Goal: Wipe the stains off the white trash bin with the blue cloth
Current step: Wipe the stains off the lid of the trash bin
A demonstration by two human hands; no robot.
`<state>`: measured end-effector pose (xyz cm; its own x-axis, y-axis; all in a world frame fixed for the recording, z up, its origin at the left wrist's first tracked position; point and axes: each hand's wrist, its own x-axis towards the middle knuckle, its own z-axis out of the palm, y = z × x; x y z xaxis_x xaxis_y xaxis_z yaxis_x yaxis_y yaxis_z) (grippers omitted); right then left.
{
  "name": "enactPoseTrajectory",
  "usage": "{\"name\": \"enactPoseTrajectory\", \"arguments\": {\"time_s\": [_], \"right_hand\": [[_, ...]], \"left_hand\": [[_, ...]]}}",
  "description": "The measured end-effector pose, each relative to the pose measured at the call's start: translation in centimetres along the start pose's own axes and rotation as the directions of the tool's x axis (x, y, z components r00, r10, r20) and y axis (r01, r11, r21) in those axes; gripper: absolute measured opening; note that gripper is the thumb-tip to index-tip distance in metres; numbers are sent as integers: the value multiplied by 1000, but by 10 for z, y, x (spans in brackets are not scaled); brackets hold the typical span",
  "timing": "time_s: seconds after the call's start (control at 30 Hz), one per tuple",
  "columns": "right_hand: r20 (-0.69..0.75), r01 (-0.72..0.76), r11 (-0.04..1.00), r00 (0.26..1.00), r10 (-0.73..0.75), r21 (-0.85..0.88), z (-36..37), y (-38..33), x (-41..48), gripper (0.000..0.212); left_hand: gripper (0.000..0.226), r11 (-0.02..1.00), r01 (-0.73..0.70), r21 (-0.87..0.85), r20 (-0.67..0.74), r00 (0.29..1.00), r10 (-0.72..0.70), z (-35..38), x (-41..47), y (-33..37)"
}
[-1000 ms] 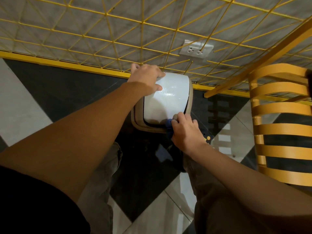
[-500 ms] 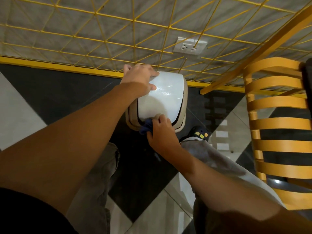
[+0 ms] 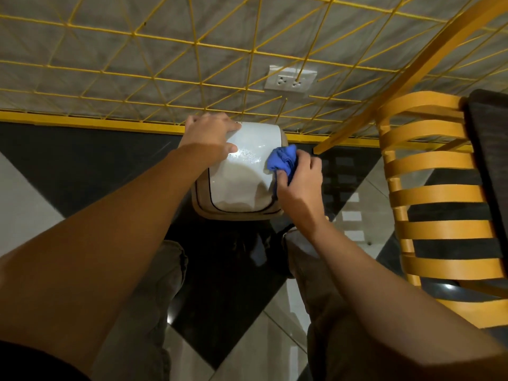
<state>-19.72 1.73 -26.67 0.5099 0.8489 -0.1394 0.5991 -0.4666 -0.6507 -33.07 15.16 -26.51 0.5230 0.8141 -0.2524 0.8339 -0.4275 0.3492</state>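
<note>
The white trash bin [image 3: 242, 182] stands on the floor against the wall, seen from above, its glossy lid framed by a beige rim. My left hand [image 3: 209, 136] rests on the lid's far left corner, fingers spread over the edge. My right hand [image 3: 299, 180] grips the bunched blue cloth [image 3: 281, 159] and presses it against the lid's right edge. A speckled wet patch shines on the lid between the two hands.
A yellow slatted chair [image 3: 439, 193] stands close on the right. Behind the bin is a grey wall with yellow wire grid [image 3: 192, 50] and a white power socket [image 3: 290, 81]. The floor is black and white tile. My knees flank the bin.
My right hand has carried the cloth from the lid's near edge up to its right edge. The left hand stays on the far left corner.
</note>
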Motion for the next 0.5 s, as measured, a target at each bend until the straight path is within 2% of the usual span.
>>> {"name": "enactPoseTrajectory", "arguments": {"time_s": [0.2, 0.3, 0.4, 0.5], "right_hand": [[-57, -198, 970, 977, 208, 145, 27, 15, -31, 50], [-10, -332, 921, 940, 341, 203, 30, 21, -41, 49], [-1, -348, 911, 934, 357, 222, 24, 20, -32, 48], [-11, -300, 923, 950, 312, 241, 14, 17, -11, 51]], "left_hand": [[53, 1000, -17, -12, -6, 1000, 17, 2, -2, 0], [52, 998, -23, -50, -19, 1000, 22, 2, -5, 0], [52, 998, -24, -52, -20, 1000, 23, 3, -6, 1], [51, 999, -26, -44, -19, 1000, 25, 3, -6, 2]]}}
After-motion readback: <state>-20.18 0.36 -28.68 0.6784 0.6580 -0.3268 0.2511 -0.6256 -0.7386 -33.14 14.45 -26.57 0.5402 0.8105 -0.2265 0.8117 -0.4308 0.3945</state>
